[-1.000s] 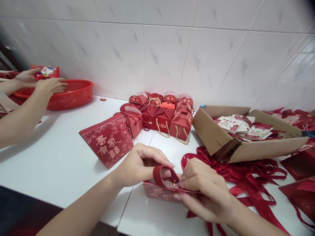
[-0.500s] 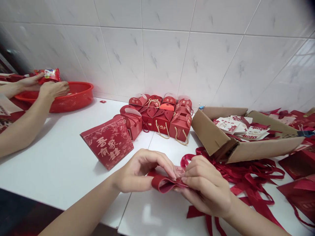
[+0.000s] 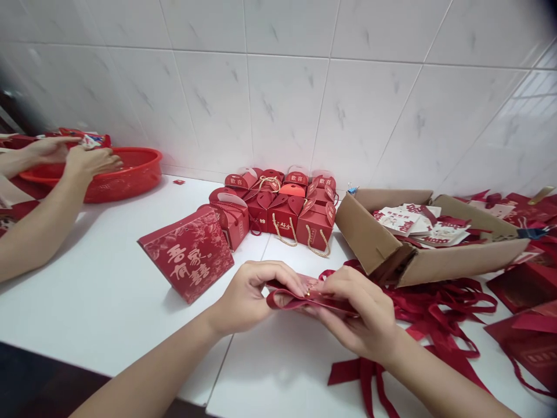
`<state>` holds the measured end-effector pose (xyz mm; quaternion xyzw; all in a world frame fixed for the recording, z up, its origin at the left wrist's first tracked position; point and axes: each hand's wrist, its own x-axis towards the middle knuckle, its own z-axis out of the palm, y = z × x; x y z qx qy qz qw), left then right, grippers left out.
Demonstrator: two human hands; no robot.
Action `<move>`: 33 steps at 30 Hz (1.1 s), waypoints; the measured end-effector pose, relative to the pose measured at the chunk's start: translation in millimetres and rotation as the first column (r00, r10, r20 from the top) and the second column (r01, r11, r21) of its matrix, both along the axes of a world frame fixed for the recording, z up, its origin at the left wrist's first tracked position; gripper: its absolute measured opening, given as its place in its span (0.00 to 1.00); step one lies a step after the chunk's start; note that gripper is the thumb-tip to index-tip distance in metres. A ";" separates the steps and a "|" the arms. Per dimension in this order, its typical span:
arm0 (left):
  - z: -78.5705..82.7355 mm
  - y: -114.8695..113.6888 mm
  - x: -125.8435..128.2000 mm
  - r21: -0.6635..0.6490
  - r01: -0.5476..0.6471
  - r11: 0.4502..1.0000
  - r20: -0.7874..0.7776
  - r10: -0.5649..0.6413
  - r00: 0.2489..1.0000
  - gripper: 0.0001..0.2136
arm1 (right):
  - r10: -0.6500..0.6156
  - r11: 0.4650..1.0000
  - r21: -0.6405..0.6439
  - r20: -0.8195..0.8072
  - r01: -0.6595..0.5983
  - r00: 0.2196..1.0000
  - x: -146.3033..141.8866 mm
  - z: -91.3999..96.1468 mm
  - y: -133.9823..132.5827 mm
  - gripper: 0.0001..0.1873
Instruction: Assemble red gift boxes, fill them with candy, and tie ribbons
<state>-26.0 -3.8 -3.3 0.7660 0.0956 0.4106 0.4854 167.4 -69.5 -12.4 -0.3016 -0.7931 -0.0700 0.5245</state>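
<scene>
Both hands are closed at the front middle of the table on a dark red ribbon [image 3: 282, 300], which forms a loop between them. My left hand [image 3: 256, 293] pinches the loop side, thumb underneath. My right hand [image 3: 359, 307] pinches the other side, its fingertips close to the left ones. Between the fingertips shows a small gold glint, too small to name. A red printed piece lies under the ribbon, mostly hidden by my fingers. Just left stands a tilted red gift box [image 3: 191, 255] with pale lettering.
Several small red boxes [image 3: 282, 212] stand by the wall. A cardboard box [image 3: 461, 264] of printed cards sits at right, with loose red ribbons [image 3: 439, 313] before it. At left, another person's hands [image 3: 91, 162] hold a packet over a red basin [image 3: 143, 174].
My hands have risen slightly with the ribbon, and its loop has become flatter. The gold glint now shows. The other person's packet has tilted lower over the basin.
</scene>
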 end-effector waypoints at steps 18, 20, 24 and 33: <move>-1.1 4.0 1.5 -0.027 -0.041 0.999 0.026 0.042 0.999 0.02 | 0.083 0.899 -0.417 -0.143 -0.136 0.986 -4.9 2.1 -3.5 0.12; -2.3 4.3 1.3 -0.048 -0.033 0.998 0.027 0.034 0.999 0.02 | 0.087 0.876 -0.460 -0.141 -0.143 0.986 -4.8 3.9 -4.8 0.12; -3.7 3.8 1.1 -0.048 -0.006 0.999 0.063 0.009 0.998 0.04 | 0.085 0.830 -0.544 -0.101 -0.126 0.991 -3.9 6.5 -7.4 0.09; -1.3 -3.3 4.1 -0.153 -0.114 0.982 0.044 0.122 0.992 0.02 | 0.014 0.939 -0.339 -0.129 -0.058 0.992 -4.7 11.9 -3.8 0.08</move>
